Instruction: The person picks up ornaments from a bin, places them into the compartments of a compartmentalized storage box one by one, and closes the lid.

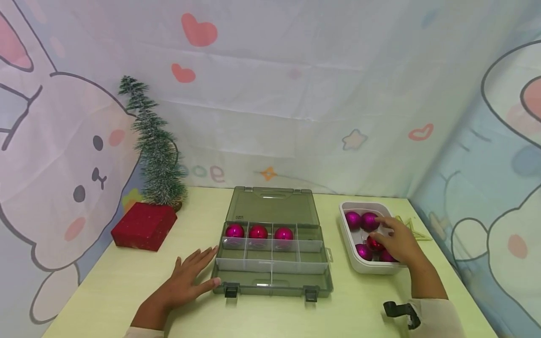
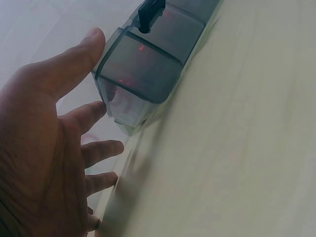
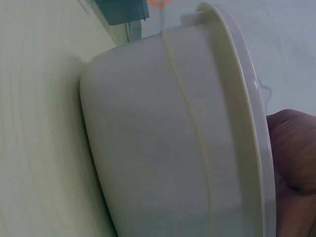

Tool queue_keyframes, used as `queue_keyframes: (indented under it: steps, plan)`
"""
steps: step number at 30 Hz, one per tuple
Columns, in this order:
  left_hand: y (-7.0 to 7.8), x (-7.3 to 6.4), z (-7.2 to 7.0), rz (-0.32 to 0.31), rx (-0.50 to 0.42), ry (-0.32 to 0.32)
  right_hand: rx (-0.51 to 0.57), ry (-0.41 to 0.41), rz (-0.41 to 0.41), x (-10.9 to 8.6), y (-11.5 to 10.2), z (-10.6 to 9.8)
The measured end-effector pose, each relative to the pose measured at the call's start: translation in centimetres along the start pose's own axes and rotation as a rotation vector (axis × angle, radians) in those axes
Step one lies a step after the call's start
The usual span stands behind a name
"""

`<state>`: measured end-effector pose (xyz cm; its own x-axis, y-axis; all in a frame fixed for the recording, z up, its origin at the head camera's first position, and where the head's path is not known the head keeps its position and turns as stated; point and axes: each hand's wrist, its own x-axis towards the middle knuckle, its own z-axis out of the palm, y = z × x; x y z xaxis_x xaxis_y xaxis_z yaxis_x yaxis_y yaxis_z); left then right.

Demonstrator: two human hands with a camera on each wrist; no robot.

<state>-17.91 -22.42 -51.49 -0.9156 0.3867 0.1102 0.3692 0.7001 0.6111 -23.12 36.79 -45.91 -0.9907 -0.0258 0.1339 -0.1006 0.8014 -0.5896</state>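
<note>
Your right sleeve (image 1: 437, 319) lies nearest the camera, its black fitting (image 1: 395, 310) jutting out over the surface (image 1: 359, 305) in front of the tub (image 1: 374, 268). Should that fitting catch the tub's rim on a low exit, the tub might skid towards the surface's right edge, which is close by.

Your right hand (image 1: 399, 240) reaches into the tub, near the surface's back right corner, finger and thumb parted at the red ball (image 1: 374, 243). You can't tell from these views whether it has a grip, as the hand hides much of the contact. A pinch high on that glossy curve could let the ball slip, and the four purple balls (image 1: 352, 219) crowding it could get nudged.

Your left hand (image 1: 188, 279) is released, fingers spread, thumb and forefinger seemingly touching the left side of the box (image 1: 243, 278), mid-surface. Pushing hard there could slide the box rightwards. Its three balls (image 1: 284, 233), in the back row's left compartments, stand above the dividers, so a jolt or a careless drop might send one hopping over
</note>
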Motion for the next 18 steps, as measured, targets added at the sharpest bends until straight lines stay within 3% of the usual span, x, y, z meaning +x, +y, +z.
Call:
queue_keyframes:
  steps: [18]
  plan:
    - [0.14, -0.13, -0.11, -0.023, -0.008, -0.018, -0.072, -0.038, -0.015, 0.13, 0.59, 0.53]
